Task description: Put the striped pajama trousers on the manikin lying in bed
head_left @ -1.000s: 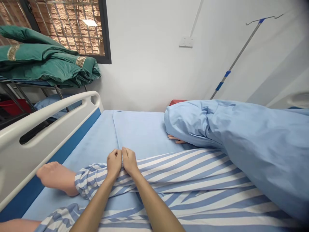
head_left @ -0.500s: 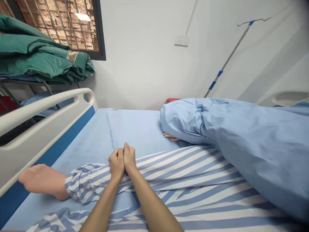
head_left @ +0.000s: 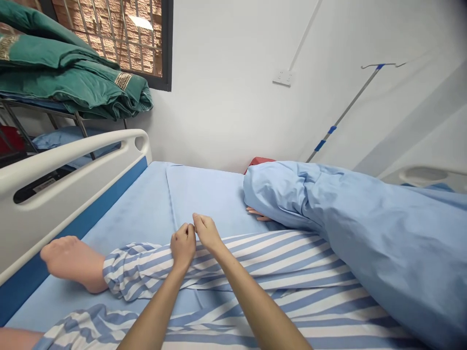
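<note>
Striped pyjama trousers (head_left: 255,272), blue and white, lie right under the hands! The left hand (head_left: 183,245) is curled tight, pinching a fold of the fabric. The right hand (head_left: 207,232) sits just beside it, fingers half curled, and I can't tell whether it has any cloth. Left of the hands, the trouser cuff (head_left: 120,274) ends at a bare foot (head_left: 71,262) near the white bed rail (head_left: 65,167). Right of them, a blue duvet (head_left: 346,233) lies bunched, with fingers (head_left: 258,213) poking out from under it.
</note>
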`<control>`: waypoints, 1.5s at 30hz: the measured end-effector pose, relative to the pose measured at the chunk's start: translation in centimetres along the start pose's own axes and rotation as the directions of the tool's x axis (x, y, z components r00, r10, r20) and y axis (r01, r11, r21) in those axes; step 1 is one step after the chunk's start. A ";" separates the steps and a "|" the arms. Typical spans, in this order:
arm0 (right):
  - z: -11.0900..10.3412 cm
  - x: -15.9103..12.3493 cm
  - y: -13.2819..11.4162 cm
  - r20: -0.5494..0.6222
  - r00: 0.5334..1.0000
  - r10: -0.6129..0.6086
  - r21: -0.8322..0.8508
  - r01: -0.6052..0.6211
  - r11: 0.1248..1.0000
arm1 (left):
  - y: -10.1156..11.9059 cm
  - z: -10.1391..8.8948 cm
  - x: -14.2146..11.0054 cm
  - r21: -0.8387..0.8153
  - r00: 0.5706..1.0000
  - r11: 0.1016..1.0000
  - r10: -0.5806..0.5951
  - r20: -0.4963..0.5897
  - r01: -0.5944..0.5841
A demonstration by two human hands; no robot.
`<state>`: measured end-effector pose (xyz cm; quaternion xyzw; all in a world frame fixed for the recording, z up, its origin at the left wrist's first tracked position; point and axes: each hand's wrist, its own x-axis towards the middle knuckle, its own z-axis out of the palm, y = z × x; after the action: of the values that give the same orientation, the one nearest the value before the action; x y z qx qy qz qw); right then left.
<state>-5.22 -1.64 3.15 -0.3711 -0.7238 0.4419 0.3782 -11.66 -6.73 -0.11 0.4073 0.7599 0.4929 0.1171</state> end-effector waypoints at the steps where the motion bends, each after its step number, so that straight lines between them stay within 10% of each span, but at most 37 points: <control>1: -0.5 -0.1 -0.1 0.011 1.000 -0.027 -0.033 0.028 0.999 | 0.1 0.0 0.0 0.014 1.000 1.000 -0.003 0.002 0.003; 18: -0.6 -1.5 3.7 -0.162 0.987 -0.023 -0.011 0.022 1.000 | 0.8 0.5 0.1 0.045 0.997 0.998 0.042 0.060 -0.045; 28: -1.0 -1.2 3.5 -0.201 0.979 0.042 0.225 0.004 0.974 | 5.3 3.1 1.7 -0.375 0.996 0.925 -0.080 -0.036 0.061; 45: -1.3 -1.1 3.9 -0.224 0.966 0.128 0.254 -0.069 0.965 | 2.9 3.9 0.0 -0.140 1.000 0.990 -0.018 0.000 0.018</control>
<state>-2.77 -0.79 -0.28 -0.4081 -0.5938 0.4980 0.4825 -7.96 -3.63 0.45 0.3910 0.7272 0.5441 0.1492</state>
